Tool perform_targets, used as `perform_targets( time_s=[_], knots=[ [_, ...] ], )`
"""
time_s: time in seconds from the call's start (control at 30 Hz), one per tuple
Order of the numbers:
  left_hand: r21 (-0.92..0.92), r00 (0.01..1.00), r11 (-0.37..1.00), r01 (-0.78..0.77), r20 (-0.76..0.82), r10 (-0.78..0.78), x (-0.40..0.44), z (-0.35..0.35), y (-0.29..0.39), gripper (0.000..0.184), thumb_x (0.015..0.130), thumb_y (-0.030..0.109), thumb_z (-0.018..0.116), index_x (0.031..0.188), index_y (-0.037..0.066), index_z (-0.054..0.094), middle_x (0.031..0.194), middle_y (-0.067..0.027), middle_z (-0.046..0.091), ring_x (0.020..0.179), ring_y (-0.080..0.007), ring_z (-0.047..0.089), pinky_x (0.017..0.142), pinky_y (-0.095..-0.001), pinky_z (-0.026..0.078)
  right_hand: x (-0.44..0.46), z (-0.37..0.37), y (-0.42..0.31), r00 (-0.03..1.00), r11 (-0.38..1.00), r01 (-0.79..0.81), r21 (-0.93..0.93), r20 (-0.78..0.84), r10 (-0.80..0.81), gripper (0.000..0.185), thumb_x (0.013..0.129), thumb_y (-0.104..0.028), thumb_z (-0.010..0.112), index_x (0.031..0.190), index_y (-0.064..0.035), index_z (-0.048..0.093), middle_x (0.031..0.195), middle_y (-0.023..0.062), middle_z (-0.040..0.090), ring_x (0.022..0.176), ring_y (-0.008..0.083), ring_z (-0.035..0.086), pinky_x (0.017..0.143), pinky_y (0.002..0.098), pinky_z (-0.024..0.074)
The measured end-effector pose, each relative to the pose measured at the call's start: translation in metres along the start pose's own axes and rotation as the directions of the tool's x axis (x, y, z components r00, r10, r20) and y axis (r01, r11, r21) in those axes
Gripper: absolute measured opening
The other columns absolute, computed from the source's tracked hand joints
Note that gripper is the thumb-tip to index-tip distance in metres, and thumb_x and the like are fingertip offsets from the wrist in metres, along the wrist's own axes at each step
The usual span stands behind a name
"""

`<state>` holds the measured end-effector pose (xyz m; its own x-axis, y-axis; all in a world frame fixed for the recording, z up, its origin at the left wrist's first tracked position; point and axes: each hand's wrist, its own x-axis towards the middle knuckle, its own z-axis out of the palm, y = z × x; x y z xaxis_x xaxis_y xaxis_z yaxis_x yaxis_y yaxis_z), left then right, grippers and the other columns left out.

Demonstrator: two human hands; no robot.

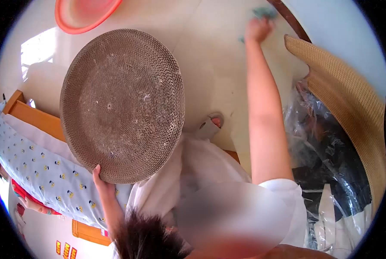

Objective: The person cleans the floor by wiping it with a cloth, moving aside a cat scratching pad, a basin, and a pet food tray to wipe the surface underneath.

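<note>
A large round brown disc (123, 105) with fine concentric ridges and pale bits on its surface is tilted up at the centre left. My left hand (103, 181) grips its lower edge, the thumb lying over the rim. From a white sleeve my right arm stretches to the top of the view. There my right hand (259, 29), blurred, is closed on a bunched green cloth (265, 13) near the dark strip along the floor's edge.
A pink basin (87, 31) is at the upper left. A patterned bed (50, 172) with a wooden frame lies left. A slippered foot (216, 122) shows below centre. At the right are a curved woven board (344, 82) and plastic-wrapped dark items (331, 146). Dark hair (147, 237) fills part of the bottom.
</note>
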<state>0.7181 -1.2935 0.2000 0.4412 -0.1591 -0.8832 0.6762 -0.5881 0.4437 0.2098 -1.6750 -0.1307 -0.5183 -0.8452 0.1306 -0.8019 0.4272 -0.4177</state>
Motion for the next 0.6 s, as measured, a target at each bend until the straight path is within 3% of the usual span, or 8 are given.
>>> perform_targets(
  time_s=[0.1,0.13,0.2,0.3,0.37,0.43,0.53,0.6],
  knots=[
    [-0.028,0.999,1.0,0.001,-0.047,-0.003,-0.003,-0.001,-0.002,0.059,0.083,0.024,0.06,0.133,0.0,0.042,0.129,-0.0143,0.052,0.117,-0.0312,0.051,0.102,-0.0444,0.041,-0.035,0.025,-0.093,0.893,0.917,0.395,0.049,0.215,-0.396,0.021,0.077,-0.016,0.059,0.094,-0.0039,0.063,0.099,0.0175,0.062,0.096,0.0372,0.056,0.085,0.0464,0.0456],
    [-0.029,0.998,0.999,0.015,-0.056,-0.017,-0.003,-0.003,-0.004,0.057,0.084,0.025,0.06,0.133,0.0,0.043,0.129,-0.0146,0.053,0.117,-0.0318,0.052,0.102,-0.0454,0.041,-0.052,0.015,-0.122,0.8,0.924,0.304,0.232,0.464,-0.379,0.028,0.085,-0.012,0.052,0.111,-0.0143,0.062,0.106,0.012,0.059,0.096,0.0333,0.057,0.08,0.0457,0.0491],
    [-0.038,0.997,0.999,0.031,-0.068,-0.034,0.001,-0.009,-0.008,0.054,0.085,0.026,0.058,0.131,0.001,0.045,0.128,-0.0151,0.054,0.116,-0.033,0.053,0.102,-0.0475,0.041,-0.078,-0.005,-0.137,0.474,0.643,0.693,0.325,0.467,-0.747,0.039,0.08,-0.01,0.055,0.118,-0.0157,0.062,0.105,0.0115,0.057,0.099,0.033,0.054,0.087,0.0428,0.0448],
    [-0.11,0.997,0.993,0.037,-0.065,-0.045,0.003,-0.013,-0.013,0.056,0.085,0.026,0.059,0.132,0.002,0.044,0.128,-0.0154,0.054,0.116,-0.033,0.053,0.102,-0.0475,0.042,-0.054,-0.011,-0.103,0.78,0.844,0.488,0.225,0.322,-0.537,0.046,0.079,-0.008,0.054,0.124,-0.0129,0.058,0.111,0.0108,0.053,0.103,0.0333,0.051,0.091,0.0438,0.0427],
    [-0.125,0.994,0.99,0.066,-0.079,-0.076,-0.006,0.008,-0.008,0.056,0.084,0.024,0.059,0.132,0.001,0.043,0.128,-0.0144,0.053,0.117,-0.0322,0.052,0.101,-0.0461,0.042,-0.025,-0.019,-0.083,0.988,0.992,0.127,-0.01,0.09,-0.126,0.046,0.077,-0.009,0.055,0.122,-0.0082,0.058,0.11,0.014,0.053,0.105,0.0348,0.051,0.093,0.0436,0.0416],
    [-0.129,0.991,0.988,0.085,-0.088,-0.097,-0.012,0.007,-0.007,0.056,0.083,0.023,0.059,0.132,0.001,0.042,0.127,-0.0139,0.053,0.117,-0.0318,0.051,0.101,-0.0453,0.042,0.006,-0.001,-0.066,0.995,0.998,0.03,-0.05,0.092,-0.025,0.035,0.077,-0.007,0.058,0.112,-0.0082,0.06,0.115,0.0128,0.053,0.107,0.0364,0.05,0.088,0.0458,0.0438],
    [-0.142,0.993,0.987,0.079,-0.079,-0.091,-0.006,0.006,-0.015,0.056,0.083,0.025,0.058,0.132,0.002,0.043,0.126,-0.0139,0.054,0.115,-0.0323,0.052,0.1,-0.0453,0.042,0.027,0.048,-0.114,0.889,0.889,0.453,0.065,0.032,-0.456,0.028,0.075,-0.008,0.059,0.103,-0.0065,0.062,0.117,0.0129,0.054,0.108,0.0363,0.05,0.087,0.0479,0.043],
    [-0.103,0.989,0.989,0.104,-0.094,-0.114,-0.012,0.01,-0.008,0.057,0.082,0.026,0.058,0.132,0.002,0.043,0.125,-0.0142,0.054,0.114,-0.0327,0.053,0.099,-0.0453,0.043,0.016,0.037,-0.191,0.839,0.884,0.462,0.073,0.288,-0.462,0.022,0.082,-0.015,0.055,0.1,-0.0044,0.061,0.105,0.0171,0.06,0.1,0.0364,0.055,0.085,0.0479,0.0447]
  ],
)
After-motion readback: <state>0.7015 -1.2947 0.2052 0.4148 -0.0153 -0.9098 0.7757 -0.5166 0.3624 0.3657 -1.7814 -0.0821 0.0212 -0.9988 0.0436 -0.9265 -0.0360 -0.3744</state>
